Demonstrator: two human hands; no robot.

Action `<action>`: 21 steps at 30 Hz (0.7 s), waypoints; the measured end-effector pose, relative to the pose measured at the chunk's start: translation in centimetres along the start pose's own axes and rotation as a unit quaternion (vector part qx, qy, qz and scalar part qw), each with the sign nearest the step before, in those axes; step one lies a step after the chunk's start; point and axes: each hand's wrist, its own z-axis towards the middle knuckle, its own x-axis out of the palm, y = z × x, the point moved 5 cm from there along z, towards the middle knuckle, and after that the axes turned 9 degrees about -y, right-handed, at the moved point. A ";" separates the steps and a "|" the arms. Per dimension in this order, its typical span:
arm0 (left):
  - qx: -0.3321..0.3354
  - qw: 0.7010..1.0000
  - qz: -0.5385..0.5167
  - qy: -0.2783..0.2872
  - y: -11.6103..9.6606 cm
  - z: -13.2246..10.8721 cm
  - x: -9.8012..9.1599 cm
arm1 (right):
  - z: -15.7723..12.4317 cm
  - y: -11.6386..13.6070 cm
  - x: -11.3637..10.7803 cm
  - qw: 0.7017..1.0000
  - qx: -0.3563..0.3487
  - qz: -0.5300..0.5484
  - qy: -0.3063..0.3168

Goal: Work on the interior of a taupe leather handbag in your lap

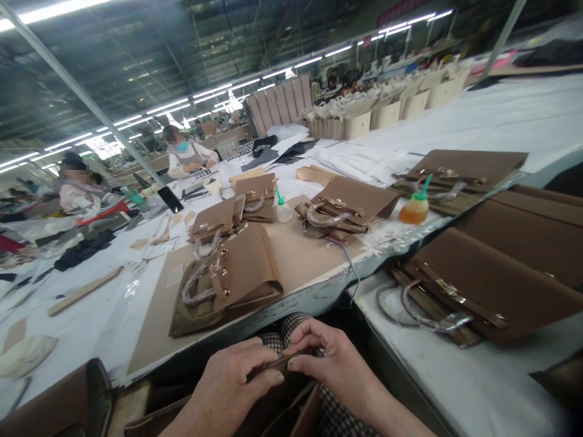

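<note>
On my lap, below the table edge, lies a brown handbag (308, 413), partly hidden by my hands and cut off by the bottom of the view. My left hand (234, 379) pinches the bag's upper edge between thumb and fingers. Close beside it, my right hand (330, 355) grips the same edge, thumb in front and fingers curled behind. Just beyond my hands, a brown handbag (255, 267) with plastic-wrapped handles and metal fittings rests on a tan board (152, 328) on the table.
More brown handbags (357, 197) lie across the table, with others (510, 273) stacked at right. Two green-tipped bottles, one clear (283, 211) and one amber (413, 210), stand among them. A wooden strip (85, 291) lies at left. Two people (189, 155) sit at the far side.
</note>
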 end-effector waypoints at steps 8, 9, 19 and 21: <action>-0.003 1.000 0.027 -0.008 0.2 -0.3 0.4 | -0.5 0.9 -1.1 0.979 -0.156 -0.130 -0.010; -0.005 0.999 0.030 -0.007 0.3 -0.3 0.4 | -0.6 1.0 -1.1 0.975 -0.172 -0.141 -0.008; 0.003 0.999 0.045 -0.020 0.2 -0.4 0.6 | -0.8 1.6 -0.4 0.954 -0.202 -0.220 0.007; 0.005 0.999 0.043 -0.022 0.1 -0.4 0.5 | -0.8 1.7 -0.3 0.947 -0.207 -0.246 0.012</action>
